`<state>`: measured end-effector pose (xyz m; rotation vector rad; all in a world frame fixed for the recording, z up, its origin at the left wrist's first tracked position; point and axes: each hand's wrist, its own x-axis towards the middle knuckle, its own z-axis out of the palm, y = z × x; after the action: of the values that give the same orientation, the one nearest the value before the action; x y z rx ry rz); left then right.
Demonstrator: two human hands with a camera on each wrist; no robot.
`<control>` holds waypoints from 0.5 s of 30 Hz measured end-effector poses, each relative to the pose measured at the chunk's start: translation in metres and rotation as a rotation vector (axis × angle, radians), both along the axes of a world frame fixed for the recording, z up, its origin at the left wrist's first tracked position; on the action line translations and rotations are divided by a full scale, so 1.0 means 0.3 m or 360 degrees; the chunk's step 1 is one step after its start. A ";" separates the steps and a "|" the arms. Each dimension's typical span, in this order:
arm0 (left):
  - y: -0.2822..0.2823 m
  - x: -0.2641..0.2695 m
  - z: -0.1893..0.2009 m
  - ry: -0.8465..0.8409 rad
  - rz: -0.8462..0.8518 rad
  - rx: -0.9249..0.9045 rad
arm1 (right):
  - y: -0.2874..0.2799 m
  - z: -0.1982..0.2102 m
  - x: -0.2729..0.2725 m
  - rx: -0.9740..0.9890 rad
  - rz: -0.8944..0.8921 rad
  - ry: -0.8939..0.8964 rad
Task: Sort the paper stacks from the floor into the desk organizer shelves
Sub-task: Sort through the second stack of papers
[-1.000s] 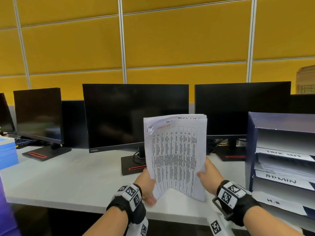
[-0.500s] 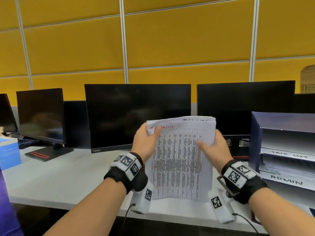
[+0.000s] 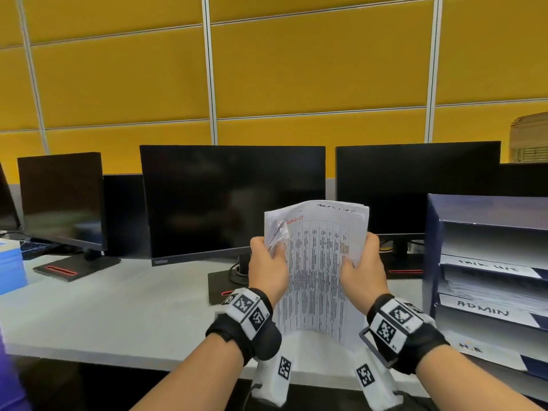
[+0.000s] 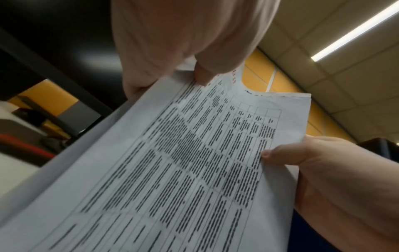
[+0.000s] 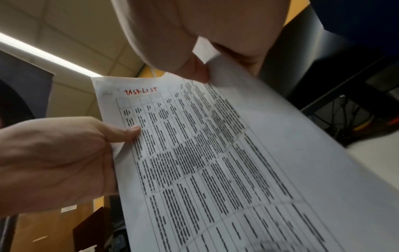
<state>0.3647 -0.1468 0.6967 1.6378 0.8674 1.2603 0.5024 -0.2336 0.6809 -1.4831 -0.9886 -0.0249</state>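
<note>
I hold a stack of printed table sheets [image 3: 318,271] upright over the desk, headed "TASKLIST" in red. My left hand [image 3: 268,259] pinches its upper left edge, where the corner is crumpled. My right hand [image 3: 363,266] pinches the right edge, thumb on the front. In the left wrist view the left hand [image 4: 201,75] grips the sheets [image 4: 194,170]. In the right wrist view the right hand [image 5: 195,68] grips the sheets [image 5: 215,162]. The blue desk organizer [image 3: 486,212] stands at the right, with shelves labelled TASK LIST [image 3: 492,266], ADMIN [image 3: 483,310] and H.R [image 3: 471,348].
Several dark monitors [image 3: 231,200] stand in a row at the back of the white desk [image 3: 118,315], their bases on the desktop. A blue box [image 3: 9,268] sits at the far left. Yellow wall panels rise behind. Papers lie in the ADMIN shelf.
Both hands have slid up from the bottom of the sheets to their upper sides. The left hand then dropped slightly from the top corner, which now looks crumpled.
</note>
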 end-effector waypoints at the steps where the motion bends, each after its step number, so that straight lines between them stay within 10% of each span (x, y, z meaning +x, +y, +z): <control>1: 0.006 0.002 -0.018 0.0013 -0.0001 -0.0026 | 0.005 -0.020 0.007 -0.0037 -0.0008 -0.0009; 15: -0.034 -0.033 -0.123 0.0345 0.0088 -0.0132 | -0.076 -0.118 0.022 -0.0549 -0.0025 -0.0044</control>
<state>0.3547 -0.1571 0.6599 1.7153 1.0896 1.0817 0.5091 -0.2564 0.6455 -1.8089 -1.0401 0.1198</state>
